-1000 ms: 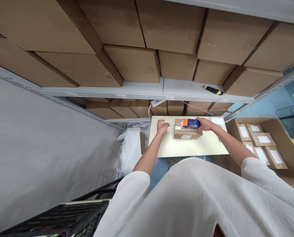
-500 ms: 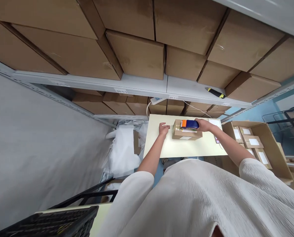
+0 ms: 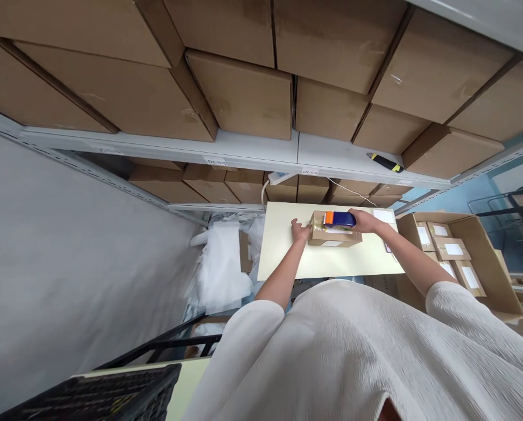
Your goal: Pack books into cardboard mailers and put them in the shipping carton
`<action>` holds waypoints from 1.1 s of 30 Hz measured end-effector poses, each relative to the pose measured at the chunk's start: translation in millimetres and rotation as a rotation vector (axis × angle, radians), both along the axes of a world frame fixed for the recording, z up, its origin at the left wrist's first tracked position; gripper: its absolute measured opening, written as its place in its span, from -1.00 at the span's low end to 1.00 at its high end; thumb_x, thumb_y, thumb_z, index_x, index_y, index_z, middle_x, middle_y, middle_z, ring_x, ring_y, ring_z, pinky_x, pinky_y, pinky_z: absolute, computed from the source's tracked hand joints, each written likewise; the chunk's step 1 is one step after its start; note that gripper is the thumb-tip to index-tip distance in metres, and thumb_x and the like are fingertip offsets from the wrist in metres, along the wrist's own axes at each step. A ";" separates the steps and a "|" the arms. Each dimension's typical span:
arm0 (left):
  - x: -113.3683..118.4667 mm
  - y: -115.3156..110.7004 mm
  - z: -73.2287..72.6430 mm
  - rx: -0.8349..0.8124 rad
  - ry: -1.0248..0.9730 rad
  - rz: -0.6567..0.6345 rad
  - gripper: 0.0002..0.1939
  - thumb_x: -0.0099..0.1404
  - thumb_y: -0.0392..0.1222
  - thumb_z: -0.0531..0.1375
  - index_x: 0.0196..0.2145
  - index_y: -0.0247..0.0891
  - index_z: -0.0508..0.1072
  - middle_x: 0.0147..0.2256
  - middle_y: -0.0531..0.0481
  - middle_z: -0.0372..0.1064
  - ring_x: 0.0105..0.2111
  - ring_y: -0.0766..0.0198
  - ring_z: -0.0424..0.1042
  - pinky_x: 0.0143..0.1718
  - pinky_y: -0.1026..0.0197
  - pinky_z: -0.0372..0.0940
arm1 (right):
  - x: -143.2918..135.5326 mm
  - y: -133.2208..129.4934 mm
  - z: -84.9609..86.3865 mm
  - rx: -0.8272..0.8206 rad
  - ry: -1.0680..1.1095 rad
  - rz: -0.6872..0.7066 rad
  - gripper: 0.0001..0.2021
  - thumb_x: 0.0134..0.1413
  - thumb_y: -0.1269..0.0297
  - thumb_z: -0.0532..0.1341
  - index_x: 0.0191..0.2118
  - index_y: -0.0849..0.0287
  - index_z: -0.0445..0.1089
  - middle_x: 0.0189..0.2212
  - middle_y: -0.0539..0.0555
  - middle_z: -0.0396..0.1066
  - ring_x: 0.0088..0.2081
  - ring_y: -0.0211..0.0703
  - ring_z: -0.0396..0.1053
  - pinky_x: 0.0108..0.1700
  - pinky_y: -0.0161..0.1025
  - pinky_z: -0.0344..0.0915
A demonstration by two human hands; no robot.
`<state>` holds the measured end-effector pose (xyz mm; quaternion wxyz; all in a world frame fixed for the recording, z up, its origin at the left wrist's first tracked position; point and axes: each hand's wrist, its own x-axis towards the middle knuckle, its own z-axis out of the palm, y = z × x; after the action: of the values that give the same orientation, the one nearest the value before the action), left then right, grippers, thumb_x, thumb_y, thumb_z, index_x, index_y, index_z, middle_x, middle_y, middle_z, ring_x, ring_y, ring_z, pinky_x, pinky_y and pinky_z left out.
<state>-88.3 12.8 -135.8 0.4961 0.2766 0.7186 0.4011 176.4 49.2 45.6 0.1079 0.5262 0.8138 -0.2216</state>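
Note:
A small cardboard box lies on the pale yellow table, with clear tape at its left end and white labels on its top and front side. Fingers wrapped round it, my right hand holds a blue and orange tape dispenser over the top of the box. My left hand is at the box's left end, fingers apart, the fingertips touching or very near the tape there.
Shelves of cardboard boxes stand behind the table, with a black and yellow cutter on one. An open carton of labelled boxes is at the right. White wrapping lies left; a black crate is lower left.
My left hand has moved right, from beside the box to its left end. The dispenser in my right hand stays over the box, almost unmoved.

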 end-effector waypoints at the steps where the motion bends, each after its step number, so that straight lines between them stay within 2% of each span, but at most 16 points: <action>1: -1.2 -1.3 1.3 0.028 0.003 -0.023 -0.48 0.28 -0.34 0.39 0.18 -0.20 0.45 0.02 -0.17 0.55 0.01 0.05 0.62 0.17 -0.02 0.46 | 0.1 -0.5 -0.1 -0.002 0.003 -0.002 -0.62 0.21 0.10 0.43 0.07 0.09 0.43 -0.06 0.17 0.63 -0.12 0.04 0.55 -0.15 -0.20 0.33; 4: -4.2 -5.7 7.7 0.108 -0.026 -0.127 -0.69 0.35 -0.35 0.28 0.03 -0.17 0.54 -0.01 -0.13 0.61 0.03 0.10 0.63 0.18 0.01 0.47 | 1.0 -2.0 -1.9 -0.008 0.028 -0.009 -0.60 0.19 0.16 0.44 0.09 0.09 0.43 -0.03 0.17 0.63 -0.10 0.05 0.56 -0.14 -0.20 0.35; 6: -6.5 -7.4 14.6 0.148 -0.016 -0.193 -0.68 0.37 -0.35 0.22 0.04 -0.16 0.56 0.01 -0.14 0.63 0.06 0.08 0.63 0.20 0.00 0.46 | 2.2 -3.1 -4.3 0.002 0.068 -0.016 -0.56 0.19 0.17 0.45 0.12 0.09 0.41 0.02 0.18 0.62 -0.08 0.06 0.56 -0.13 -0.20 0.37; 10: -9.4 -6.6 33.9 0.372 0.088 -0.327 -0.48 0.34 -0.41 0.16 0.21 -0.15 0.52 0.22 -0.17 0.54 0.20 0.06 0.55 0.27 -0.01 0.44 | 5.5 -6.2 -10.3 0.049 0.152 -0.015 -0.57 0.21 0.14 0.44 0.12 0.10 0.41 0.06 0.21 0.58 -0.04 0.07 0.55 -0.06 -0.16 0.41; 12: -9.8 -5.3 43.7 0.446 0.169 -0.461 -0.37 0.33 -0.41 0.19 0.32 -0.15 0.46 0.28 -0.19 0.49 0.27 0.02 0.49 0.31 -0.04 0.40 | 6.8 -7.8 -12.6 0.054 0.163 -0.011 -0.60 0.21 0.14 0.43 0.09 0.11 0.42 0.05 0.21 0.58 -0.04 0.07 0.55 -0.04 -0.16 0.41; 16: -13.6 -3.2 58.2 0.423 0.410 -0.782 -0.05 0.27 -0.31 0.38 0.55 -0.13 0.20 0.36 -0.22 0.42 0.42 -0.15 0.29 0.42 -0.15 0.26 | 6.6 -9.6 -12.9 0.033 0.103 -0.009 -0.61 0.17 0.22 0.43 0.08 0.10 0.42 -0.01 0.18 0.61 -0.07 0.08 0.55 -0.11 -0.18 0.37; 19: -18.9 -1.1 65.4 0.368 0.538 -0.933 0.09 0.28 -0.23 0.43 0.62 -0.09 0.02 0.44 -0.23 0.32 0.47 -0.19 0.20 0.41 -0.16 0.21 | 4.9 -9.5 -8.6 0.011 0.051 -0.013 -0.58 0.14 0.21 0.44 0.09 0.08 0.42 -0.01 0.17 0.63 -0.07 0.10 0.56 -0.17 -0.20 0.32; 23: -21.5 2.4 73.1 0.316 0.626 -0.996 0.06 0.31 -0.17 0.45 0.60 -0.08 0.03 0.43 -0.26 0.33 0.47 -0.19 0.21 0.40 -0.12 0.18 | 4.7 -10.4 0.3 -0.022 0.030 -0.010 -0.58 0.14 0.17 0.44 0.08 0.05 0.41 0.00 0.17 0.64 -0.08 0.10 0.57 -0.25 -0.21 0.27; 28: -14.5 3.1 79.9 0.254 0.642 -0.938 -0.01 0.22 -0.16 0.52 0.50 -0.08 0.22 0.32 -0.30 0.46 0.39 -0.25 0.34 0.46 -0.13 0.07 | 10.2 -13.1 8.8 -0.047 0.063 0.002 -0.56 0.13 0.10 0.44 0.08 0.04 0.41 -0.03 0.18 0.64 -0.12 0.11 0.58 -0.29 -0.20 0.25; 31: -10.5 2.9 83.2 0.206 0.692 -0.950 -0.02 0.23 -0.18 0.51 0.50 -0.09 0.22 0.33 -0.31 0.46 0.42 -0.27 0.31 0.50 -0.19 -0.03 | 28.4 -11.0 11.1 -0.044 0.069 0.012 -0.57 0.11 0.12 0.45 0.06 0.05 0.41 -0.02 0.20 0.64 -0.10 0.11 0.58 -0.29 -0.20 0.25; 33: -9.3 3.4 85.0 0.178 0.721 -0.971 -0.01 0.24 -0.16 0.50 0.51 -0.10 0.19 0.35 -0.33 0.44 0.43 -0.27 0.29 0.51 -0.21 -0.06 | 52.5 -8.5 11.1 -0.052 0.064 0.013 -0.59 0.11 0.15 0.45 0.04 0.05 0.41 -0.03 0.19 0.64 -0.09 0.10 0.57 -0.28 -0.22 0.24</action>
<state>-97.6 16.2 -50.8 0.3228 0.7313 0.5969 0.0690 229.0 40.7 56.7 0.0968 0.5106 0.8142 -0.2588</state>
